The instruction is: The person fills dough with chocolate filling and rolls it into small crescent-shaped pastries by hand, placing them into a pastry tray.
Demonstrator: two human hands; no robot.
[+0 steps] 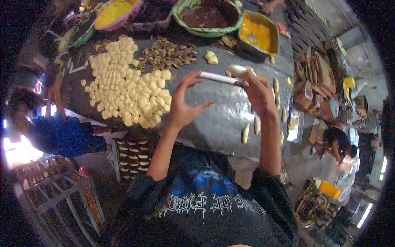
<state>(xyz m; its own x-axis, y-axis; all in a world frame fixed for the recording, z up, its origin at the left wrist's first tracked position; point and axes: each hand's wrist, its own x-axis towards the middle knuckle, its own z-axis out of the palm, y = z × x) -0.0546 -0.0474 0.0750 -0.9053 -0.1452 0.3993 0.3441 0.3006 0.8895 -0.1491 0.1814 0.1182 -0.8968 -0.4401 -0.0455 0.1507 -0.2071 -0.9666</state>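
Observation:
A slim white rod [220, 77] like a rolling pin is above the grey tabletop, its right end dark. My right hand [259, 92] is closed around that dark end. Just behind those fingers shows a pale, smooth dough piece [236, 70]. My left hand [186, 101] is open, thumb stretched out toward the right, fingertips right at the rod's left end. To the left of it lies a large spread of yellowish dough pieces [123, 84]. Several rolled dough pieces [245, 133] lie on the table by my right forearm.
A heap of brown slices [168, 53], a green-rimmed basin of dark filling [181, 22] and a tub of yellow liquid [271, 49] stand at the back. A tray of shaped pieces [117, 158] is below the table's left edge. People [61, 136] work on both sides.

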